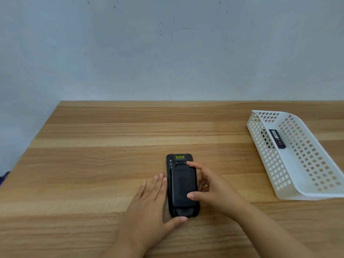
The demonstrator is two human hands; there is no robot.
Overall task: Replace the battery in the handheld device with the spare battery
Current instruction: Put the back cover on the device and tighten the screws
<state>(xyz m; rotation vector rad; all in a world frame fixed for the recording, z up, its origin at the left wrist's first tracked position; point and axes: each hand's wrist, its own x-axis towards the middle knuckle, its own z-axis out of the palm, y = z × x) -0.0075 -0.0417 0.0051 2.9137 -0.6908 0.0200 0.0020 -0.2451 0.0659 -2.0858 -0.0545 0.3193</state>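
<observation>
Early step, by the look of it: freeing the old battery (183, 187), seated in the back of the device (182, 185) lying face-down on the worktop (111, 146). Left hand (150, 200) flat and open, bracing the device's left side, thumb at its near end. Right hand (210, 187) spread over the pack, forefinger at the latch, thumb on the cover, gripping nothing. Next: release latch, lift pack. Spare (277, 139) alone in white basket (305, 194), well apart, right.

Head-worn view, angled forward and down, close over wooden table (93, 164), facing wall (167, 43)
</observation>
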